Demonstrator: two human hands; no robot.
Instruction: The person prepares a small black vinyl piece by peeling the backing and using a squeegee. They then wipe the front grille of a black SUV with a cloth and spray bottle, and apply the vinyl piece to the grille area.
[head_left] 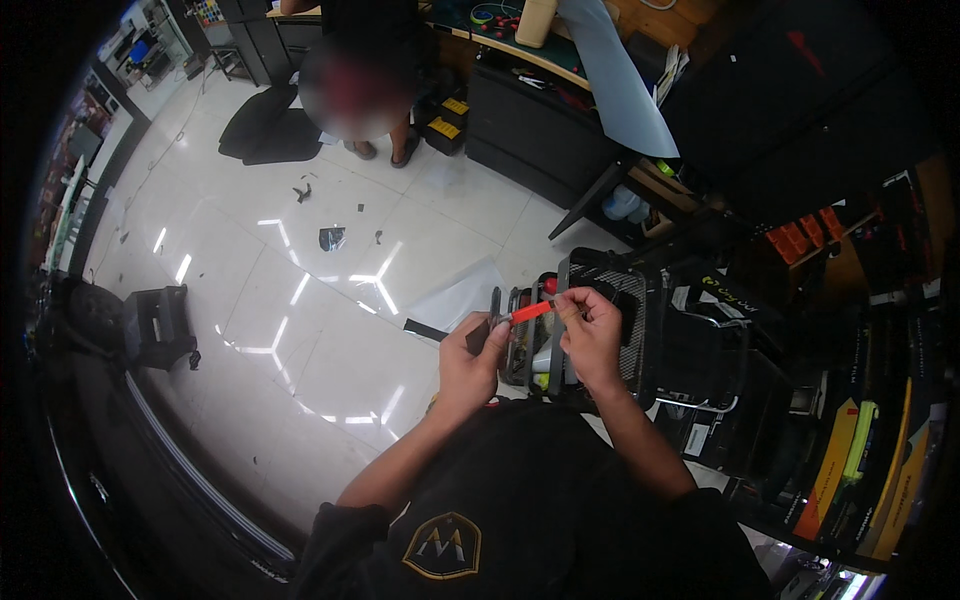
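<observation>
One pale tiled floor (230, 310) fills left of my view. Black mesh tray (640, 345) beyond right hand (592, 335). I see left hand (468, 365) closed on one end of red tool (531, 312), right fingertips pinching other. Red tool between hands, left of tray.
</observation>
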